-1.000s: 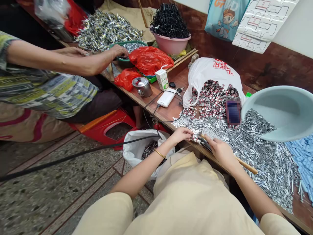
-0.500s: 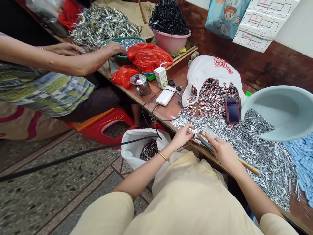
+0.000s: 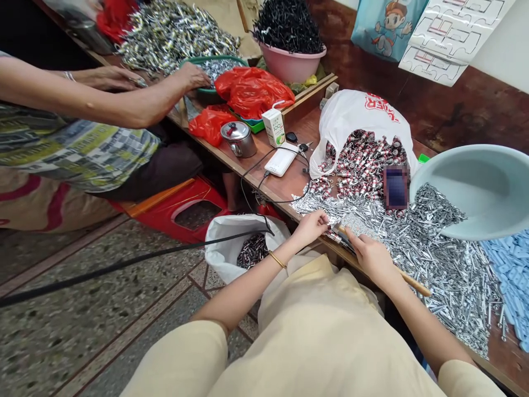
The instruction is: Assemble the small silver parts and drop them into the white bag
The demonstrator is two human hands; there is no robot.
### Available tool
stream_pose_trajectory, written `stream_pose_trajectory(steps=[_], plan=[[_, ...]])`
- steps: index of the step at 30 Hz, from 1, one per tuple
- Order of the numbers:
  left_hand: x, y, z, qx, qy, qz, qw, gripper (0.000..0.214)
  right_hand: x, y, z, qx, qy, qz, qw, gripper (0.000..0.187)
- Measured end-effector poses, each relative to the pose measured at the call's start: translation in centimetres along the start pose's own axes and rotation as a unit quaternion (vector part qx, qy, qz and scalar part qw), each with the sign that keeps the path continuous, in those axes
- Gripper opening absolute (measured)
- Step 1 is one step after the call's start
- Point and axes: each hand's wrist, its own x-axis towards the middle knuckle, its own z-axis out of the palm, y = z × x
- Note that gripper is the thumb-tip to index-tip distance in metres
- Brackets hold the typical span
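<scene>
My left hand pinches the end of a small bundle of metal pieces at the table's front edge. My right hand is closed around the same bundle and a wooden stick that runs under my wrist. Both hands rest beside a wide heap of silver metal parts. Behind it a white plastic bag spills red-and-silver pieces. On the floor below my left arm, another white bag holds dark pieces.
A pale blue basin stands at right, with blue plastic pieces beside it. A power bank with cable, juice carton, steel pot and red bags lie further along. Another person works at left.
My hands have stayed at the bundle, with the left fingers shifting slightly on its end. The other person's arm has moved a little. The view has shifted slightly.
</scene>
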Motion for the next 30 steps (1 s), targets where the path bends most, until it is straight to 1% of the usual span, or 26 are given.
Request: stream_pose_trajectory(steps=[2,6,10,14,18,19,21,23,25,27,28,30], plan=[[0.0,0.1,0.0,0.001,0.001,0.004,1.0,0.012,0.1,0.0,0.0,0.005,0.009,-0.007,1.0,0.053],[-0.1,0.0,0.0,0.004,-0.002,0.01,1.0,0.011,0.0,0.1,0.0,0.001,0.057,-0.006,0.998,0.054],[-0.1,-0.2,0.0,0.007,-0.002,0.007,1.0,0.011,-0.2,0.3,0.5,0.004,0.051,-0.023,0.998,0.052],[0.1,-0.5,0.1,-0.001,-0.004,0.016,1.0,0.011,-0.2,0.4,1.0,0.023,0.112,-0.025,0.993,0.054],[0.2,-0.7,0.0,-0.009,-0.006,0.01,1.0,0.011,-0.1,0.7,1.7,0.03,0.113,-0.038,0.992,0.049],[0.0,-0.7,-0.1,-0.024,-0.012,0.007,1.0,0.011,-0.1,1.0,2.0,0.038,0.125,-0.039,0.991,0.049],[-0.9,-0.3,-0.3,-0.065,-0.025,0.015,0.997,0.013,-0.3,2.0,2.7,0.05,0.176,-0.021,0.983,0.048],[-2.3,0.6,-0.6,-0.092,-0.016,0.061,0.994,0.015,-0.5,3.0,3.9,0.045,0.234,0.009,0.971,0.049],[-3.8,2.1,-0.9,-0.078,0.044,0.154,0.984,0.015,-0.6,3.8,5.3,0.03,0.27,0.027,0.962,0.047],[-5.0,3.7,-1.0,-0.059,0.113,0.254,0.959,0.017,-0.5,4.2,6.6,0.023,0.286,0.028,0.957,0.043],[-5.4,4.5,-1.1,-0.051,0.137,0.296,0.944,0.018,-0.3,4.2,7.0,0.028,0.294,0.029,0.955,0.042],[-5.8,5.7,-1.0,-0.037,0.168,0.357,0.918,0.018,-0.1,4.1,7.1,0.059,0.318,0.037,0.946,0.04]])
